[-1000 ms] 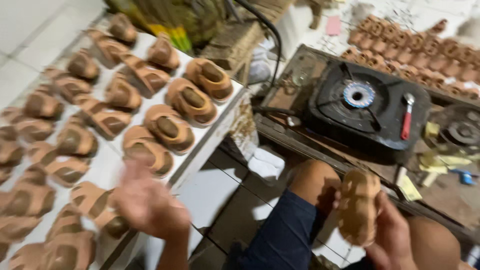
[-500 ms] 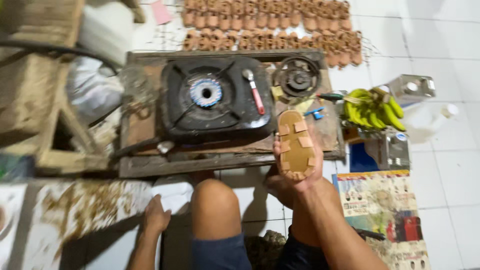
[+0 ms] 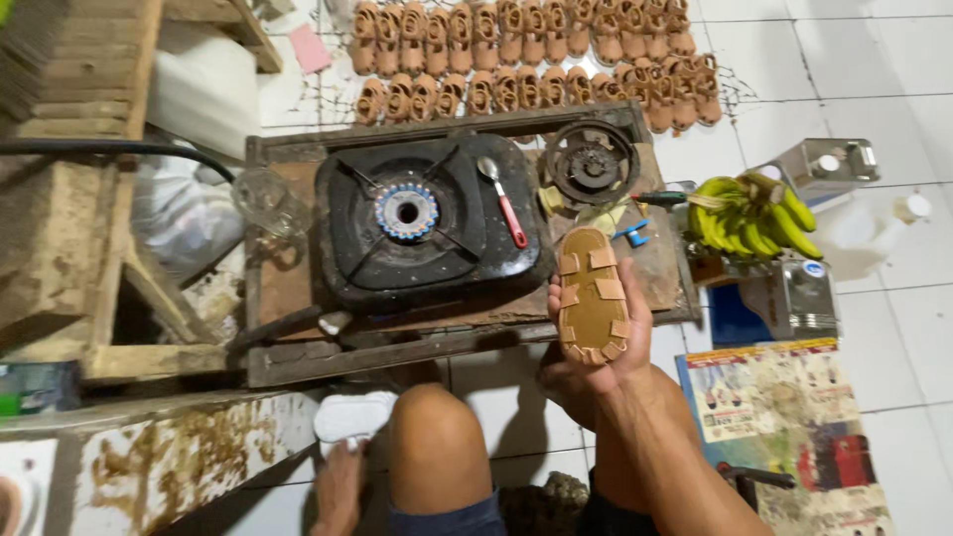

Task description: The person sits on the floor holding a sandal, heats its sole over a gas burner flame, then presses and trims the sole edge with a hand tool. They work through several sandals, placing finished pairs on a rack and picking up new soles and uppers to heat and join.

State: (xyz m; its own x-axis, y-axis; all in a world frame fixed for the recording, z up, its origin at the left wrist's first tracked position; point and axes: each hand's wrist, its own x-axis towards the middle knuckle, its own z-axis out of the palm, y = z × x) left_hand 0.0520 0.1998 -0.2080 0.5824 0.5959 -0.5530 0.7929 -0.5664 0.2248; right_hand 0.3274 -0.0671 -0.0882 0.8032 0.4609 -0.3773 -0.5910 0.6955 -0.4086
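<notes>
A low wooden bench [image 3: 298, 288] carries a black single-burner gas stove [image 3: 427, 223], with a red-handled spoon [image 3: 503, 201] lying on the stove's right part. To the right of the stove sits a loose round burner ring [image 3: 590, 164], and a clear glass [image 3: 260, 196] stands at the stove's left. Beyond the bench, on the tiled floor [image 3: 893, 60], rows of small tan sandals [image 3: 536, 55] lie side by side. A bunch of bananas [image 3: 745, 213], partly green and partly yellow, rests to the right of the bench, near two metal boxes [image 3: 804, 298]. A printed sheet of paper [image 3: 794, 417] lies on the floor at lower right. A bare knee [image 3: 437, 437] fills the lower middle.

The right hand [image 3: 596, 372] holds a tan sandal sole [image 3: 593, 296] over the bench's right front edge, just right of the stove. The sole's long axis runs nearly straight up and down in the view, its rounded end pointing away towards the burner ring. Folded strap ends lie across its upturned face. The sole rests on the palm, with the thumb at its left edge and the fingers curled narrowly round its right edge.

The left hand [image 3: 340, 486] is low on the floor beside the knee, its fingers touching a white cloth [image 3: 352, 415]; whether they grip it I cannot tell.
</notes>
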